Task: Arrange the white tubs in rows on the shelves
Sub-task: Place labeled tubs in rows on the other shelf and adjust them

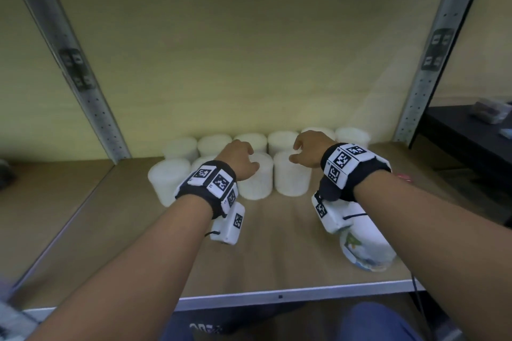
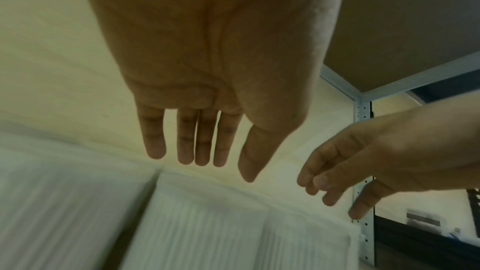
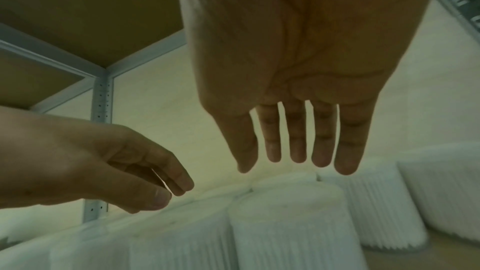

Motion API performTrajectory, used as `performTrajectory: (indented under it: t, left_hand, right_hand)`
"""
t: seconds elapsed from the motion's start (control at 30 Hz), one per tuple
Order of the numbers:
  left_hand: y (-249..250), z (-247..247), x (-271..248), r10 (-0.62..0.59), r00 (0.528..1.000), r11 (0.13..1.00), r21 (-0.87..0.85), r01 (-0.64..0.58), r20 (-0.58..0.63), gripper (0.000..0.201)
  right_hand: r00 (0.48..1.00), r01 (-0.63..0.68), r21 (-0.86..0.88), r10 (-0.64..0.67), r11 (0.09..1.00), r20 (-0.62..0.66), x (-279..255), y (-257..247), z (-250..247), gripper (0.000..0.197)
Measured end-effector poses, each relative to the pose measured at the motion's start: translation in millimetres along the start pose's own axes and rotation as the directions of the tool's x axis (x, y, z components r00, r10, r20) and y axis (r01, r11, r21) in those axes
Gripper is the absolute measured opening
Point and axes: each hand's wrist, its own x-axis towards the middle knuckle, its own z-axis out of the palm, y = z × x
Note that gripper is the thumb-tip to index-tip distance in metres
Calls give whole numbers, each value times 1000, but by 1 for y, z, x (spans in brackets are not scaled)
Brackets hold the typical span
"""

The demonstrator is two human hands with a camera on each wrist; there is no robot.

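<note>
White ribbed tubs stand in two rows at the back of the shelf board (image 1: pixel 271 252). The back row (image 1: pixel 214 144) holds several, and the front row (image 1: pixel 292 174) is shorter. My left hand (image 1: pixel 242 159) hovers over a front-row tub (image 1: pixel 255 183), fingers relaxed and empty. My right hand (image 1: pixel 304 149) hangs over the neighbouring tub, holding nothing. The left wrist view shows my left hand (image 2: pixel 226 168) with straight fingers above tub tops (image 2: pixel 221 223). In the right wrist view my right hand (image 3: pixel 280 166) is spread above a tub (image 3: pixel 288 219). Another tub (image 1: pixel 365 243) lies on its side under my right forearm.
Grey metal posts stand at the left (image 1: pixel 83 77) and right (image 1: pixel 432 63) of the bay. The shelf's white front edge (image 1: pixel 277 296) is close to me. A black table (image 1: pixel 471 135) with small items sits beyond the right post. Bare board lies in front of the rows.
</note>
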Motion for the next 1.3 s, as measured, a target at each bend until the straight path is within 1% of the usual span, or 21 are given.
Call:
performTrajectory:
  t: [0.13,0.27,0.5,0.77,0.93,1.1,1.23,1.3]
  left_hand:
    - [-3,9,14,12,1000,1000,20,-13,17,52]
    - [-5,14,23,34,999,997,65,-36,20,54]
    - [-5,16,29,52,999,993,102,-52,12,52]
    - [-7,19,29,54,999,994,90,-54,4,52]
    - [-8,20,29,59,998,994,87,-59,-1,52]
    - [-8,20,28,59,998,995,82,-59,-4,52]
    - [-8,21,28,61,998,995,81,-59,-11,51]
    - [-8,21,29,59,998,996,73,-58,-15,51]
  right_hand:
    - [999,-25,-122,30,992,38,25,-8,9,53]
    - [997,-15,-197,30,980,74,38,-8,17,58]
    - [997,3,-256,17,967,75,44,-8,19,58]
    - [995,12,-301,17,954,94,44,-8,19,59]
    - [993,14,-307,23,951,115,42,-8,17,59]
    - [990,44,-293,-2,955,143,38,-9,15,55]
    - [984,74,-226,-34,971,176,36,-6,11,55]
    - [985,63,-198,-30,978,169,35,-5,9,52]
